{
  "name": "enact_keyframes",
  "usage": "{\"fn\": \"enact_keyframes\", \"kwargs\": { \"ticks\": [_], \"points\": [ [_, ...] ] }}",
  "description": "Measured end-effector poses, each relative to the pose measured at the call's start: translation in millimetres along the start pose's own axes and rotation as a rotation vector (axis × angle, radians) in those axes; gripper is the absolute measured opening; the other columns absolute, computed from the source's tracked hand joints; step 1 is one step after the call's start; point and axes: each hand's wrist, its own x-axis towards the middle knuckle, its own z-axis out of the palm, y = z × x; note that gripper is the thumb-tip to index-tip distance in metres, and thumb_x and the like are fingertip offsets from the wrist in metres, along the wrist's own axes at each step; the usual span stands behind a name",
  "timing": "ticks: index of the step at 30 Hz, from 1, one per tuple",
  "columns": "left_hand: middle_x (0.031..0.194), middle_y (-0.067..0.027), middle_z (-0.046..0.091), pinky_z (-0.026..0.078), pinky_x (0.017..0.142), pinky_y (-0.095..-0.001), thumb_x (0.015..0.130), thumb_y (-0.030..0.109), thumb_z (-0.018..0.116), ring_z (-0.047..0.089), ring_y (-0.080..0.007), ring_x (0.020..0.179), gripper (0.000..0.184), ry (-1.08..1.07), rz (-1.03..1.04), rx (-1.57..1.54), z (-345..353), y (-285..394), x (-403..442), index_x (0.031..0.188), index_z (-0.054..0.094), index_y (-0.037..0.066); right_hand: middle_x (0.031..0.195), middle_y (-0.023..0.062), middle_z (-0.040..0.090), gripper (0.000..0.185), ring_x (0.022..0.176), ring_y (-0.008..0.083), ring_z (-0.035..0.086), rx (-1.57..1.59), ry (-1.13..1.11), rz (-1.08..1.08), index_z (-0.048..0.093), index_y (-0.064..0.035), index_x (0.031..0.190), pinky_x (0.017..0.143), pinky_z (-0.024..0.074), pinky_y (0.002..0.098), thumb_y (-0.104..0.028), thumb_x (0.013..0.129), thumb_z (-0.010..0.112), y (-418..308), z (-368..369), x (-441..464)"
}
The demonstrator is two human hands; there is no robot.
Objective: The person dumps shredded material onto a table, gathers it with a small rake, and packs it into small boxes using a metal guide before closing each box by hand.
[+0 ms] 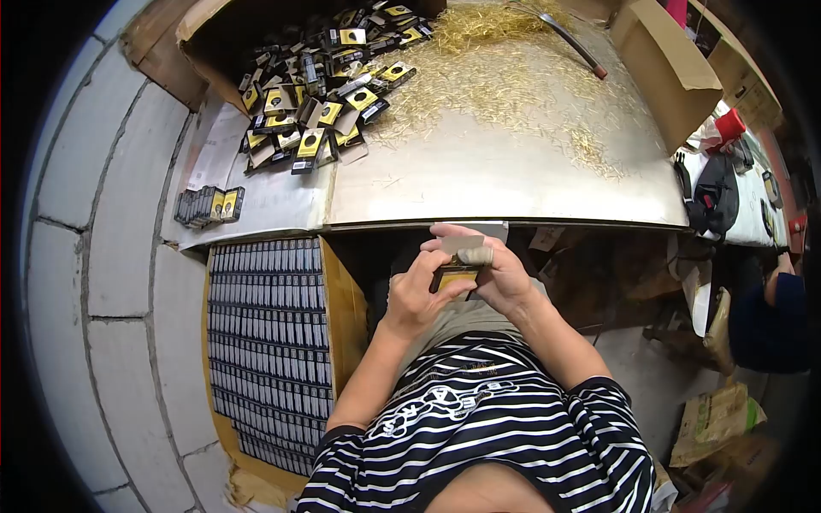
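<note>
My left hand [417, 291] and my right hand [506, 272] meet in front of my body, just off the table's front edge. Between them is a small black-and-yellow cardboard box [457, 279], its pale end flap standing up. The fingers of both hands are closed round it. A beige covering wraps one digit of my right hand. What lies inside the little box is hidden. Beyond my hands, on the table [505, 195], thin gold-coloured pieces [496, 85] are scattered, heaped thicker at the back.
A heap of similar small boxes [312, 141] spills from a large carton at the back left. Several stand in a row [209, 205] nearby. Below, a carton [342, 286] holds tight rows of them. A black-handled tool [575, 47] lies behind. Another person's sleeve [774, 321] shows right.
</note>
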Motion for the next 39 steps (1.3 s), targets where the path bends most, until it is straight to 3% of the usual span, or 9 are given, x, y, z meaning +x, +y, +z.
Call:
{"fn": "enact_keyframes", "kwargs": {
  "ticks": [2,5,6,9,16,22,25,30,39],
  "points": [
    [0.096,-0.013,0.066,0.055,0.06,-0.0294,0.071,0.021,0.081,0.068,-0.0205,0.077,0.048,-0.079,-0.048,0.046,3,-7,-9,0.106,0.057,-0.001,0.113,0.0151,0.063,0.035,0.101,0.0182,0.06,-0.19,0.07,-0.047,0.055,0.0036,0.121,0.089,0.0484,0.0302,-0.011,0.09,0.052,1,-1,-2],
    [0.091,-0.0094,0.066,0.053,0.058,-0.0254,0.073,0.018,0.08,0.066,-0.0137,0.073,0.043,0.064,-0.301,-0.225,10,-6,-9,0.103,0.056,0.0,0.105,0.0123,0.066,0.028,0.095,0.0168,0.062,-0.503,0.164,-0.145,0.063,0.0022,0.113,0.086,0.0492,0.0285,-0.013,0.09,0.059,3,0,-5],
    [0.084,-0.0073,0.065,0.051,0.058,-0.0212,0.074,0.013,0.079,0.062,-0.008,0.07,0.047,0.047,-0.442,-0.354,8,-7,-12,0.11,0.052,-0.001,0.103,0.0114,0.067,0.026,0.094,0.0162,0.062,-0.612,0.193,-0.182,0.065,0.0016,0.11,0.085,0.0494,0.0278,-0.014,0.089,0.061,3,0,-6],
    [0.091,-0.0108,0.064,0.051,0.063,-0.0195,0.076,0.003,0.076,0.061,-0.0089,0.076,0.061,0.029,-0.549,-0.512,5,-5,-13,0.124,0.039,0.001,0.103,0.0092,0.068,0.027,0.094,0.0139,0.061,-0.569,0.124,-0.214,0.068,-0.0001,0.106,0.083,0.0486,0.0254,-0.02,0.088,0.065,10,-6,-6],
    [0.071,-0.0065,0.063,0.046,0.055,-0.0196,0.072,0.013,0.082,0.057,-0.0054,0.062,0.07,-0.013,-0.528,-0.363,2,-4,-9,0.128,0.042,-0.001,0.087,0.007,0.071,0.016,0.079,0.0104,0.064,-0.778,0.205,-0.206,0.071,0.0012,0.095,0.073,0.0512,0.0238,-0.01,0.084,0.067,-1,-6,-3],
    [0.071,-0.0046,0.063,0.041,0.052,-0.0177,0.073,0.014,0.081,0.054,-0.0038,0.061,0.075,-0.017,-0.54,-0.43,6,1,-1,0.134,0.04,0.0,0.084,0.0067,0.071,0.014,0.076,0.0098,0.063,-0.767,0.231,-0.23,0.071,0.0017,0.092,0.07,0.0509,0.0233,-0.01,0.084,0.067,-8,-13,-2],
    [0.077,-0.0042,0.063,0.041,0.055,-0.0137,0.074,0.003,0.078,0.055,-0.0023,0.066,0.075,0.003,-0.625,-0.547,13,-7,-5,0.136,0.036,-0.001,0.084,0.0065,0.071,0.015,0.076,0.009,0.063,-0.834,0.29,-0.312,0.071,0.0019,0.092,0.069,0.0506,0.0229,-0.01,0.084,0.067,-3,-11,0],
    [0.075,-0.0034,0.063,0.035,0.049,-0.013,0.074,0.003,0.077,0.05,0.0003,0.06,0.07,-0.026,-0.568,-0.404,15,-2,-2,0.134,0.04,0.0,0.084,0.0059,0.071,0.018,0.075,0.0081,0.062,-0.81,0.404,-0.312,0.07,0.0026,0.095,0.068,0.0502,0.0225,-0.012,0.085,0.068,3,-13,-3],
    [0.065,0.0024,0.056,0.03,0.048,-0.0151,0.072,0.011,0.08,0.043,0.0004,0.056,0.057,-0.136,-0.676,-0.538,-3,-14,4,0.122,0.054,-0.001,0.085,0.0055,0.07,0.016,0.078,0.0096,0.062,-0.722,0.187,-0.125,0.072,-0.0006,0.095,0.072,0.0501,0.0237,-0.008,0.081,0.07,-15,-21,-4]
  ]
}}
